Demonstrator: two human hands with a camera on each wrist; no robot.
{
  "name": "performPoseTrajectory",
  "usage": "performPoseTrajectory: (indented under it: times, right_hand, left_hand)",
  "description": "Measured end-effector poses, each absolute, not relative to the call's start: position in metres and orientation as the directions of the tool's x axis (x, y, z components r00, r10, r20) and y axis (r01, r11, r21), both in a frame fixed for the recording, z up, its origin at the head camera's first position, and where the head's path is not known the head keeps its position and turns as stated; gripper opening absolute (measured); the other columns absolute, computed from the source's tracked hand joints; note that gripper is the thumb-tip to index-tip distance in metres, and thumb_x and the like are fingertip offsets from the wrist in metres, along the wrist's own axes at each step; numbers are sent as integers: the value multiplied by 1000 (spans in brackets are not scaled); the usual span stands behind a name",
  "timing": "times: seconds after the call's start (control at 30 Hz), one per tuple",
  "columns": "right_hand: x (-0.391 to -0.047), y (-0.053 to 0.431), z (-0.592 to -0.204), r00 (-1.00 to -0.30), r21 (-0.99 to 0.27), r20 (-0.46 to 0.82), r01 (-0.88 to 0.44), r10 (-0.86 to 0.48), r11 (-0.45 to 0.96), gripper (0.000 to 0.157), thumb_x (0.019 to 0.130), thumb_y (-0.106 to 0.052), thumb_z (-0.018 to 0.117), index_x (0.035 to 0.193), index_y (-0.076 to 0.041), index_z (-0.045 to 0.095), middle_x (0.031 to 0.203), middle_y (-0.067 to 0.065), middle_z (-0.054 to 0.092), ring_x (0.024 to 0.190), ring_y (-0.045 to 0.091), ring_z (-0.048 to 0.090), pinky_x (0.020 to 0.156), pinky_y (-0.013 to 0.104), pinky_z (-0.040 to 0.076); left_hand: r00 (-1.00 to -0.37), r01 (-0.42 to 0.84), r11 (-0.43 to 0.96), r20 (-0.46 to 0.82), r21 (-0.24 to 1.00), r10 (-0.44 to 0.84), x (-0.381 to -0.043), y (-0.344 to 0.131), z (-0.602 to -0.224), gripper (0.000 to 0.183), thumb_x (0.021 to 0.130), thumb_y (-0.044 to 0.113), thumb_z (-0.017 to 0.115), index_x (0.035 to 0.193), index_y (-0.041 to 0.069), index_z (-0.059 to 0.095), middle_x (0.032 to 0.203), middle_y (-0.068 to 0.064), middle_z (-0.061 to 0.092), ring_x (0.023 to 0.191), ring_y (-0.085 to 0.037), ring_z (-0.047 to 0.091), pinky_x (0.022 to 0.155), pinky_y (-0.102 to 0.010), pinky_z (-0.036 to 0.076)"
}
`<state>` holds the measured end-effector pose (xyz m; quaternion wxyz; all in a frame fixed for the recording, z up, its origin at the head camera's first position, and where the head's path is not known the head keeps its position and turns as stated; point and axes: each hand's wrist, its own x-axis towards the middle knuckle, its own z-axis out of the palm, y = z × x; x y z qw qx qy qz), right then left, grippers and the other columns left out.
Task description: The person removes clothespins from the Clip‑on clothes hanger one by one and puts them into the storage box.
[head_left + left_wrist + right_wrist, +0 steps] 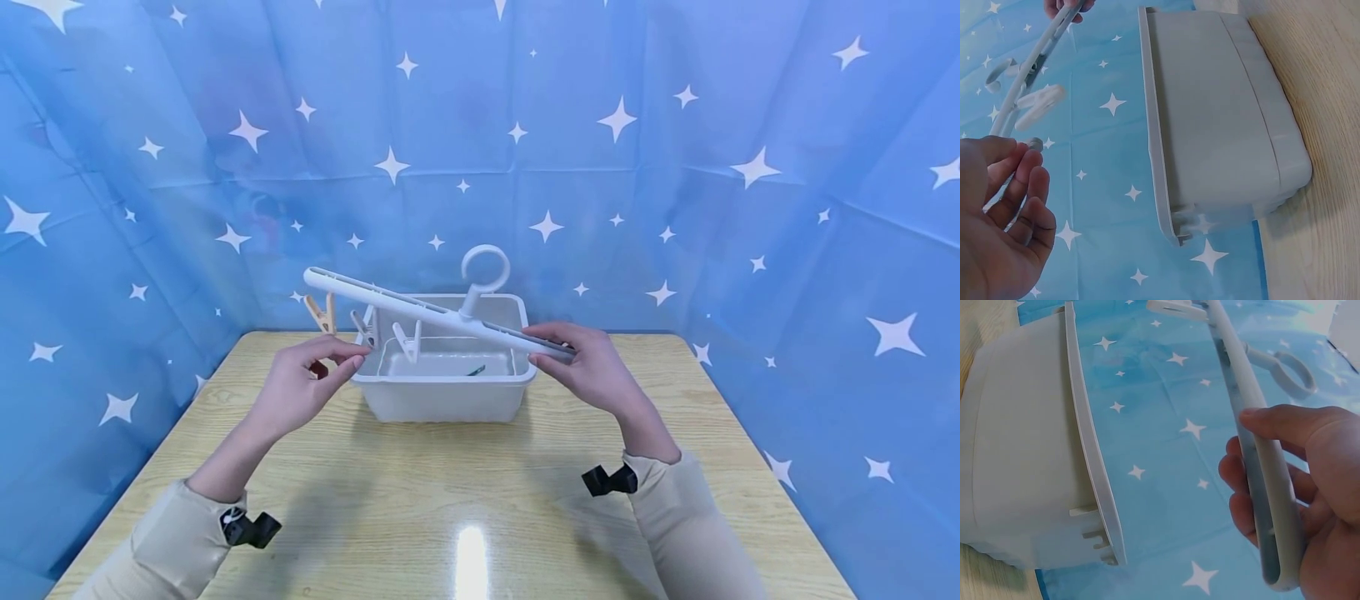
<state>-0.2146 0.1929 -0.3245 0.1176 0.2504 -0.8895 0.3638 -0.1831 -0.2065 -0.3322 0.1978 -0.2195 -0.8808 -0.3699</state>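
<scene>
A white clip hanger [420, 312] with a round hook [486, 268] is held tilted above a bin, its left end higher. My right hand [585, 367] grips its right end, thumb on one side and fingers on the other, as the right wrist view shows. From the bar hang an orange clothespin [321, 315], a grey clothespin [364, 328] and a white clothespin [408, 342]. My left hand [303, 387] pinches the grey clothespin's lower end between thumb and fingers. In the left wrist view most of that clothespin is hidden by the hand.
A light grey plastic bin [442, 400] stands on the wooden table [420, 483] just below the hanger. A small dark green object [477, 370] lies inside it. Blue star-patterned curtains [570, 100] enclose the table at the back and sides.
</scene>
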Motion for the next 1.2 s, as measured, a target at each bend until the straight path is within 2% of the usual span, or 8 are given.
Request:
performPoseTrajectory:
  times: [0.13, 0.43, 0.63, 0.8, 1.03, 1.2]
  right_hand:
    - [-214, 193, -325, -852, -600, 386, -524, -354, 604, 33, 93, -25, 72, 126, -28, 69, 113, -2, 70, 78, 18, 57, 63, 29, 48]
    - [-214, 192, -325, -844, -603, 409, -535, -346, 592, 33, 92, -26, 73, 125, -28, 69, 109, -3, 71, 76, 19, 56, 62, 28, 47]
    - [-214, 193, -324, -843, -599, 414, -537, -344, 594, 33, 93, -27, 73, 126, -26, 69, 110, -2, 71, 75, 19, 56, 62, 28, 47]
    - [-213, 193, -323, -841, -601, 420, -539, -341, 589, 33, 93, -27, 73, 126, -26, 69, 106, -2, 71, 72, 18, 56, 61, 27, 47]
    - [-212, 192, -323, -845, -619, 415, -534, -337, 576, 33, 93, -27, 73, 126, -27, 69, 102, -2, 70, 68, 19, 54, 59, 27, 47]
    - [-211, 193, -322, -853, -632, 402, -521, -333, 573, 33, 94, -28, 72, 127, -27, 68, 102, 0, 70, 69, 19, 54, 58, 27, 47]
  left_hand:
    - [-862, 478, 622, 467, 620, 197, -183, -209, -331, 18, 99, 26, 63, 112, 23, 77, 109, 2, 74, 72, -8, 56, 62, -22, 49]
    - [-896, 409, 623, 423, 666, 137, -184, -213, -331, 22, 101, 32, 60, 108, 20, 77, 111, 0, 75, 83, -4, 60, 68, -23, 50]
    - [-912, 378, 615, 392, 693, 119, -186, -215, -330, 30, 103, 35, 57, 114, 14, 75, 110, -5, 75, 88, -1, 61, 71, -23, 50]
    - [-933, 345, 554, 343, 758, 111, -187, -215, -327, 36, 104, 38, 52, 124, 13, 71, 110, -11, 72, 88, -3, 62, 67, -24, 52]
    - [-941, 339, 380, 315, 861, 124, -190, -219, -325, 42, 107, 36, 46, 118, 1, 65, 116, 14, 67, 93, -8, 64, 68, -25, 55]
    - [-941, 339, 333, 316, 880, 123, -190, -220, -325, 39, 107, 37, 46, 121, 3, 60, 117, 15, 67, 96, -8, 65, 72, -27, 56]
